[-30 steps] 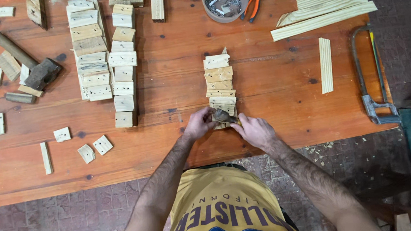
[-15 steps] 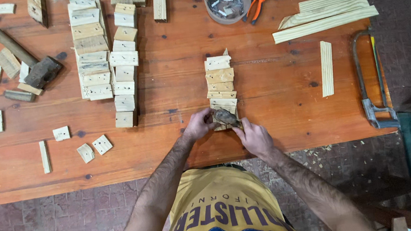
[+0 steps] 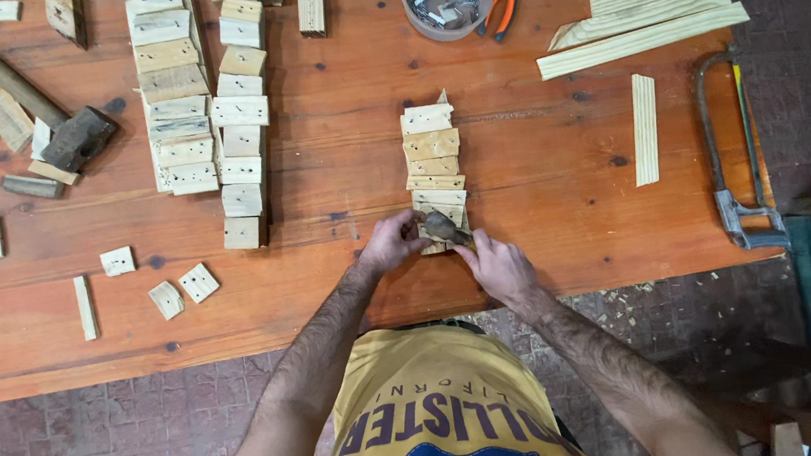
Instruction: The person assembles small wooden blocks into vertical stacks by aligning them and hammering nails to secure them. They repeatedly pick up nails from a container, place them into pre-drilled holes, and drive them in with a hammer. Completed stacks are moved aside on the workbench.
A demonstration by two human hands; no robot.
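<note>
I see my left hand (image 3: pixel 389 244) pinching the near end of the block row (image 3: pixel 434 161) while my right hand (image 3: pixel 494 267) grips a small dark tool (image 3: pixel 445 227) against it.

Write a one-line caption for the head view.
Both hands, left hand and right hand, meet at the near end of a row of wooden blocks on a wooden table.

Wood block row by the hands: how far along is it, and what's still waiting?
Done: a row of small blocks already lies joined end to end on the table. In hand: the left hand steadies the nearest block while the right hand holds a small hammer on it. Left: two long stacks of cut blocks and loose drilled pieces lie untouched further left.
</note>
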